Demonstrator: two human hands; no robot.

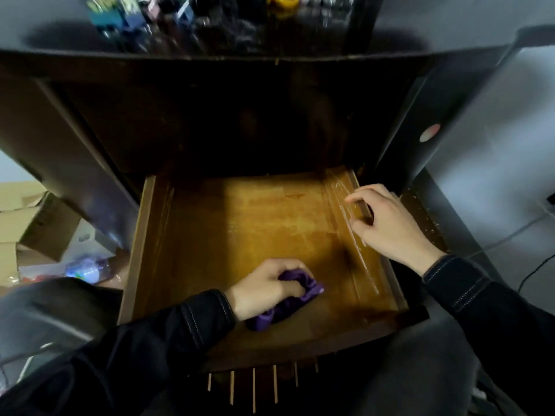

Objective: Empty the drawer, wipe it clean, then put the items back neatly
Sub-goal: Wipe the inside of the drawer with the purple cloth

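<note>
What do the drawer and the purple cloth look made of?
The drawer looks like wood, amber-brown and varnished: sheen and worn patches on its floor. The purple cloth seems soft fabric, possibly microfibre; it bunches in the left hand.

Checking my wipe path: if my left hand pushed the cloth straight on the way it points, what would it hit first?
Probably the drawer's right side wall, near where the right hand holds it. The left hand, gripping the purple cloth, has only bare drawer floor ahead before that.
</note>
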